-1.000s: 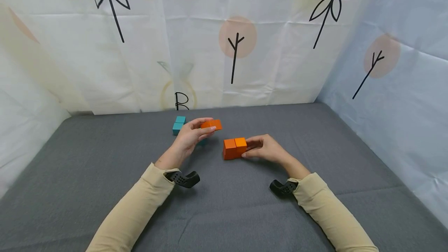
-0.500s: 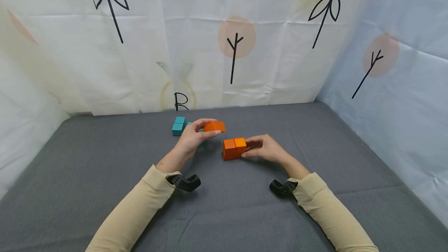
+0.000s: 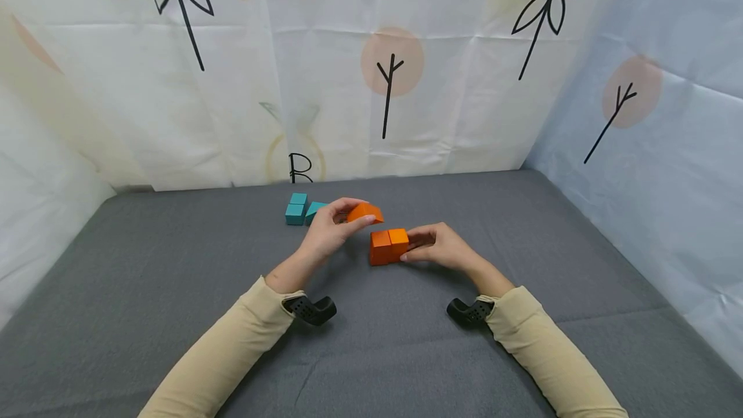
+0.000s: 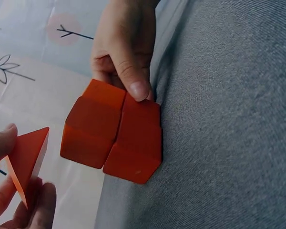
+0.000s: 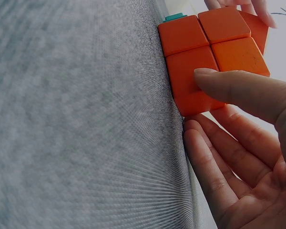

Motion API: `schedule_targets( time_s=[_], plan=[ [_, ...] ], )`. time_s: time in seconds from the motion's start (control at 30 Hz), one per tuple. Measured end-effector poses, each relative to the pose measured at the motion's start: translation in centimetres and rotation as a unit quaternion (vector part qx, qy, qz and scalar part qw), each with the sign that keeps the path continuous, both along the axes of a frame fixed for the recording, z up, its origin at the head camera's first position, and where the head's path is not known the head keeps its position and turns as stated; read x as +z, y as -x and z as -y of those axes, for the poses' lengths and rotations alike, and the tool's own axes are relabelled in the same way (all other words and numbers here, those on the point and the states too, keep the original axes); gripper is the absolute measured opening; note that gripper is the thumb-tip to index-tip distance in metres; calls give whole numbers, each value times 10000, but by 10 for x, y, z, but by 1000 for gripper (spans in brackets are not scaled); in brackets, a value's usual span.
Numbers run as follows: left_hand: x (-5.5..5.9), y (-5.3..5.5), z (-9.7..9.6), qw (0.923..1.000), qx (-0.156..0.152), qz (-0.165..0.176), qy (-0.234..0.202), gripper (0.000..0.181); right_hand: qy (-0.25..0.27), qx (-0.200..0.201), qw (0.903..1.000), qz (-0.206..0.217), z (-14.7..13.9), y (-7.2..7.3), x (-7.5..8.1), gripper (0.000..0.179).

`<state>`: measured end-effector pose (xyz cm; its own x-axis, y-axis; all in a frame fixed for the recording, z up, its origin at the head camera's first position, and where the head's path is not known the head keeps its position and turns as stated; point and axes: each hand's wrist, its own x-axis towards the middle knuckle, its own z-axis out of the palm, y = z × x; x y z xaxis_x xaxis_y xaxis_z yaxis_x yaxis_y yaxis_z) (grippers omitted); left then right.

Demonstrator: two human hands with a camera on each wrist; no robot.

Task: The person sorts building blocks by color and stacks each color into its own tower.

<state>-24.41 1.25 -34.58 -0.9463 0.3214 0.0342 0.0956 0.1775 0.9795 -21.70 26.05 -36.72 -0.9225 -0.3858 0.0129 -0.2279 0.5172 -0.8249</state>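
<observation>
My left hand [image 3: 332, 228] holds an orange triangular block [image 3: 366, 213] between thumb and fingers, raised just behind and left of the orange cubes [image 3: 380, 248]. These cubes stand on the cloth in two columns, two high, pressed together. In the left wrist view the triangular block [image 4: 31, 155] is apart from the cubes [image 4: 90, 129]. My right hand [image 3: 440, 248] is at the right side of the cubes. Its thumb presses the front face of a lower cube [image 5: 188, 86] in the right wrist view, with the other fingers curled behind and beside it.
Two teal cubes [image 3: 295, 209] are at the back left, with a teal triangular block [image 3: 315, 209] partly hidden behind my left hand. A grey cloth [image 3: 383, 347] covers the table. Printed white curtains [image 3: 453, 108] close off the back and sides.
My left hand has moved right with the orange triangular block, closer to the cubes, and the block has tilted. More of the teal triangular block shows. My right hand has stayed put.
</observation>
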Motion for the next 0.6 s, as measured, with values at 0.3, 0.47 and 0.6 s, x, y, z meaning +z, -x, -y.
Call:
schedule_targets(
  time_s=[0.3,0.47,0.6],
  plan=[
    [-2,-8,-8,9970,108,-672,376,38,8,-20,10000,14,0,0,0,44],
    [-5,-12,-15,9950,167,-883,439,35,7,-13,10000,17,-1,0,0,44],
    [-7,-15,-19,9939,162,-1027,376,34,42,2,10000,28,-1,0,0,44]
  ],
)
